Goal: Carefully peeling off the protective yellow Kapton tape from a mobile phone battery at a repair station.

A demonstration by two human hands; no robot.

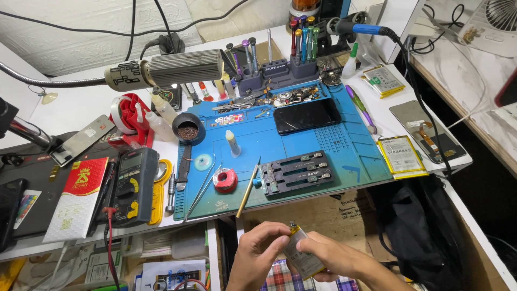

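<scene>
My left hand [257, 249] and right hand [329, 260] both pinch the flat silver-grey phone battery with a yellow edge [301, 257], fingertips closed on its upper end, held low over my lap below the desk edge. Judgement: inspection or tab-peeling stage; next move calls for steady, gentle grip without bending the cell. Beyond: blue silicone repair mat [344, 156], black smartphone [307, 116], brass-handled tool [247, 191].
</scene>
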